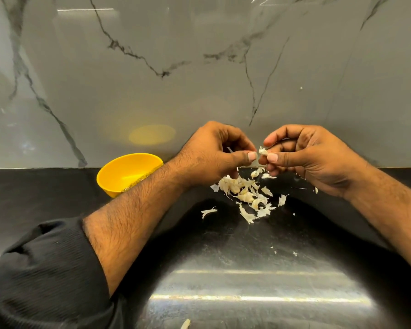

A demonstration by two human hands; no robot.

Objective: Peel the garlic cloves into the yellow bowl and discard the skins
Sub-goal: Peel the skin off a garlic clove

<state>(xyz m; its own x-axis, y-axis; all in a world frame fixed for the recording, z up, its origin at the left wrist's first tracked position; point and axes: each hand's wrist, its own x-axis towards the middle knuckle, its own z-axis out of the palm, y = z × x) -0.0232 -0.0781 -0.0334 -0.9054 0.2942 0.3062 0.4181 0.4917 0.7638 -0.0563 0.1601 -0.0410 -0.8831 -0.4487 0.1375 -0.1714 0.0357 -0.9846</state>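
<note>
A small garlic clove (pixel 263 152) with white skin on it is held above the black counter between my two hands. My left hand (pixel 214 155) pinches it from the left with thumb and fingers. From the right, my right hand (pixel 304 155) pinches it the same way. Below them lies a pile of garlic skins and cloves (pixel 244 195). The yellow bowl (pixel 126 173) stands to the left by the wall, partly hidden by my left forearm; what it holds is out of sight.
A grey marble wall (pixel 199 67) rises right behind the black counter (pixel 223 257). Loose skin scraps lie scattered, one (pixel 208 212) left of the pile and another (pixel 185 324) at the near edge. My black sleeve (pixel 45 269) covers the lower left.
</note>
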